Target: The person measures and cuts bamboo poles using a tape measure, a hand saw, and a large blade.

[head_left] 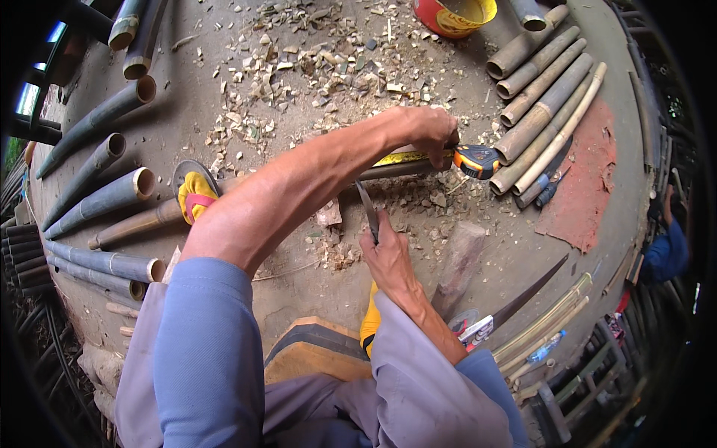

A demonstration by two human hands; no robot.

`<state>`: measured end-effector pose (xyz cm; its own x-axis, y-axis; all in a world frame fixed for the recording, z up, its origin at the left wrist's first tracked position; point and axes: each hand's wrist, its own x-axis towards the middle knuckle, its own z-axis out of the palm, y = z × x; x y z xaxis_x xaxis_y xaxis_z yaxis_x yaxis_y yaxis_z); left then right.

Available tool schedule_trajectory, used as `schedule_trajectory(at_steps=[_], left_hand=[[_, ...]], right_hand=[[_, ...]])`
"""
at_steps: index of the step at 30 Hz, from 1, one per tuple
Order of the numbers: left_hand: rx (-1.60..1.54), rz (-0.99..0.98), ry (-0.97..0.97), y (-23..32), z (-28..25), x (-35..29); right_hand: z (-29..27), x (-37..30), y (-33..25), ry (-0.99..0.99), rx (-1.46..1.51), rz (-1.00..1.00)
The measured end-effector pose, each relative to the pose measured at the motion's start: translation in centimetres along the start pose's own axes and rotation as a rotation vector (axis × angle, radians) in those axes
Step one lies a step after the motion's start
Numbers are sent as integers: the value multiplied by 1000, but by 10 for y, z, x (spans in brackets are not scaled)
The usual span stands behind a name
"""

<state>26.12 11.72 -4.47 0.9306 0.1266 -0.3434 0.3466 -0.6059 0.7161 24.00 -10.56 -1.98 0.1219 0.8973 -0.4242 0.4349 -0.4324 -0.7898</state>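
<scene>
My left arm crosses the view, and my left hand (432, 131) curls down over the end of a dark bamboo pole (399, 171). Its bent fingers grip at the tape measure (476, 161), an orange and black case from which a yellow tape runs along the pole. Part of that grip is hidden by the hand itself. Below the pole, my right hand (388, 257) is closed around a knife (366, 205), its narrow blade pointing up with the tip near the pole's lower side. My left forearm covers the pole's middle.
Bamboo poles (549, 104) lie side by side at right, with more poles (112, 194) at left. Chips (291, 67) litter the ground. A red-yellow bucket (441, 19) stands at the top. A saw (530, 291) and a log (459, 261) lie lower right. Another person (665, 250) is at far right.
</scene>
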Motion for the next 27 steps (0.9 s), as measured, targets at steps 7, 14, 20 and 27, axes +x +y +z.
schedule_trajectory(at_steps=[7, 14, 20, 27], left_hand=[[-176, -60, 64, -3, 14, 7], [-854, 30, 326, -25, 32, 3], [-806, -263, 275, -7, 4, -16], [-750, -260, 285, 5, 21, -4]], right_hand=[[-57, -80, 72, 527, -82, 127], [-200, -54, 188, 914, -437, 100], [-258, -16, 259, 865, -639, 159], [-277, -10, 303, 855, -702, 124]])
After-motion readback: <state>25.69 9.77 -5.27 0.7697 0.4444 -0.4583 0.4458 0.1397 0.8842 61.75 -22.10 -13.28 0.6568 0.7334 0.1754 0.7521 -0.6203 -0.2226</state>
